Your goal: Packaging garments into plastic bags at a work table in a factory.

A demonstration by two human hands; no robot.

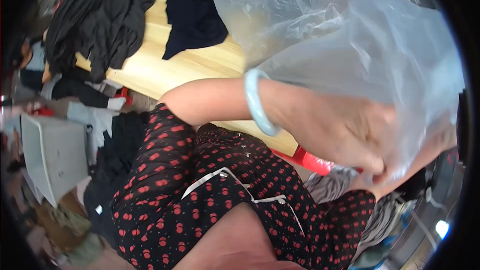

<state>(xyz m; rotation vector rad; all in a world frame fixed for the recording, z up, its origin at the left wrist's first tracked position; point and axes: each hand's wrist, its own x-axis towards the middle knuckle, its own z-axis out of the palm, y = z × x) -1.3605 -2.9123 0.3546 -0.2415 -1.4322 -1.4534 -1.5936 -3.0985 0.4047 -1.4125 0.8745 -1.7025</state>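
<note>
My left arm reaches across to the right, with a pale blue bangle (259, 102) round the wrist. My left hand (335, 125) is closed, its fingers pinching the edge of a large translucent plastic bag (350, 45). The bag spreads upward and back over the right part of the wooden table. My right forearm comes up from the lower right, and my right hand (441, 141) is at the bag's right side. Plastic and blur hide the right fingers, so their grip does not show.
Dark garments (107, 20) lie heaped at the table's far left, with a navy cloth (192, 22) nearer the middle. A grey-white bin (62, 155) stands to my left beside black fabric (120, 145). Something red (312, 161) and striped cloth (332, 182) are below the table edge at right.
</note>
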